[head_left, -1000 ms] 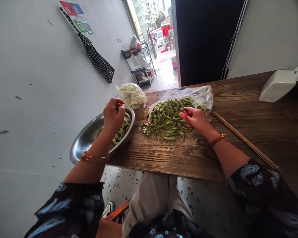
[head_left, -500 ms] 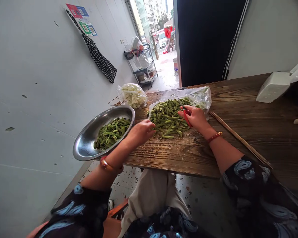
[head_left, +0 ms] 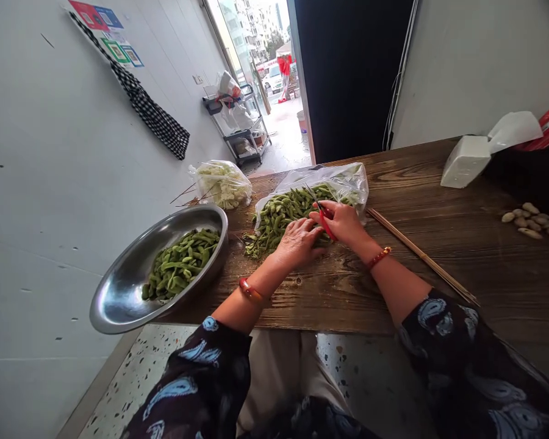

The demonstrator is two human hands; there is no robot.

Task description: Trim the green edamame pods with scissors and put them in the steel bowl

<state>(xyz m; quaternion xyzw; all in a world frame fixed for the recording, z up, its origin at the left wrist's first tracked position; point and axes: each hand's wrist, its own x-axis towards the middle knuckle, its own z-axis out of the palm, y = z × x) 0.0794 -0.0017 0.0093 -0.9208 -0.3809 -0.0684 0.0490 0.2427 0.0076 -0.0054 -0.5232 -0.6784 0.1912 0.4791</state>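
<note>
A heap of green edamame pods [head_left: 279, 213] lies on the wooden table, partly on a clear plastic bag [head_left: 354, 177]. My left hand [head_left: 298, 242] rests over the near edge of the heap, fingers spread; the pods under it are hidden. Red-handled scissors [head_left: 327, 224] are gripped in my right hand [head_left: 343, 224], blades pointing up and away over the pods. To the left, a steel basin [head_left: 119, 280] holds more pods [head_left: 180, 262] and appears tilted in this view.
Behind the basin sits a bag of pale vegetable pieces [head_left: 224, 186]. Thin bamboo skewers [head_left: 421, 256] lie right of my right forearm. Farther right are a tissue pack [head_left: 465, 161] and several peanuts [head_left: 533, 221]. A wheeled cart [head_left: 240, 125] stands near the doorway.
My left hand has moved right, from beside the basin to the front of the pod heap, and its fingers have spread. The scissors stay in my right hand. The view has turned right.
</note>
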